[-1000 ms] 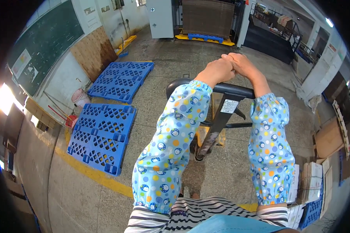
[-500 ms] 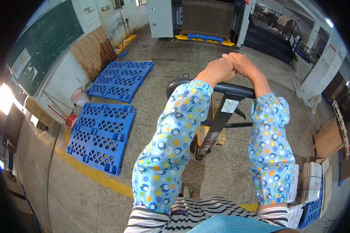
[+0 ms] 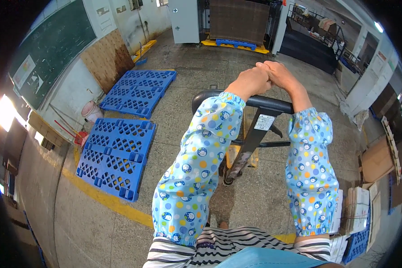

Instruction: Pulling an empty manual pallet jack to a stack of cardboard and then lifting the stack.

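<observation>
My left hand (image 3: 250, 83) and my right hand (image 3: 279, 75) meet just beyond the black handle (image 3: 269, 104) of a pallet jack. Both are closed, fingers curled and knuckles pressed together; no object shows in them. My wrists and forearms lean over the handle bar, covered in light blue dotted sleeve covers (image 3: 201, 152). Below the bar, the dark shaft (image 3: 245, 152) of the jack carries a white label and runs down to a small wheel by my feet. Part of the jack's yellow body (image 3: 252, 157) shows behind the shaft.
Two blue plastic pallets (image 3: 116, 154) lie on the left. A pink bucket (image 3: 91, 110) and a red dustpan (image 3: 81, 138) stand by the wall. Ahead, a tall brown stack (image 3: 239, 20) sits on a blue pallet. Bundled cartons (image 3: 357, 207) are at the right.
</observation>
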Demonstrator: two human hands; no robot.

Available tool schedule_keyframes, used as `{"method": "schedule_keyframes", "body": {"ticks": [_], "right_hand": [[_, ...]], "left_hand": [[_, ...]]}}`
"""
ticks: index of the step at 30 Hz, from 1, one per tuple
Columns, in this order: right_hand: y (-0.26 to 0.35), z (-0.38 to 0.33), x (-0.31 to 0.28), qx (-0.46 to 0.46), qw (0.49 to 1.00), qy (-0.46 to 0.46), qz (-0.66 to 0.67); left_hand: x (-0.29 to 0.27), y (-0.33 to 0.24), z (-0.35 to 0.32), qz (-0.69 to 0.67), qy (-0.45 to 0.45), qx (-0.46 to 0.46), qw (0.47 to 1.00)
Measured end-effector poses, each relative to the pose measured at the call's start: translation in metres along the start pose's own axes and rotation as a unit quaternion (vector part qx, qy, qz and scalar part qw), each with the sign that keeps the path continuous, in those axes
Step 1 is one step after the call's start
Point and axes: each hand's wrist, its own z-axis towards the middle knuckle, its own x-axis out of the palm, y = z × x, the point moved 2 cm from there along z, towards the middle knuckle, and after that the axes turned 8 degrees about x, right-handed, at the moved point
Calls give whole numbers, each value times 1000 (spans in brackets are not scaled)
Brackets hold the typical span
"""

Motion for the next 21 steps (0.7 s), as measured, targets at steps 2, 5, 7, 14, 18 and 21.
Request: {"method": "schedule_keyframes", "body": {"ticks": [2,5,7,14,18,21], "right_hand": [[0,-1,-1,0,1000,-1,0],[-1,1,1,10,1000,1,4],[-3,1,0,-7,1000,-9,2],[2,-2,1,0,1000,-4,9],[1,-3,0,5,1000,0,17],[2,-2,1,3,1000,0,19]], "left_hand": [[0,-1,1,-4,2,-3,1000],[1,-1,0,-4,0,-6,1000],[0,-2,1,-2,-6,-3,1000],[0,0,-1,-5,-1,-4,1000],[0,-1,0,-2,-2,-4,1000],[0,0,-1,1,-6,-5,1000]]}}
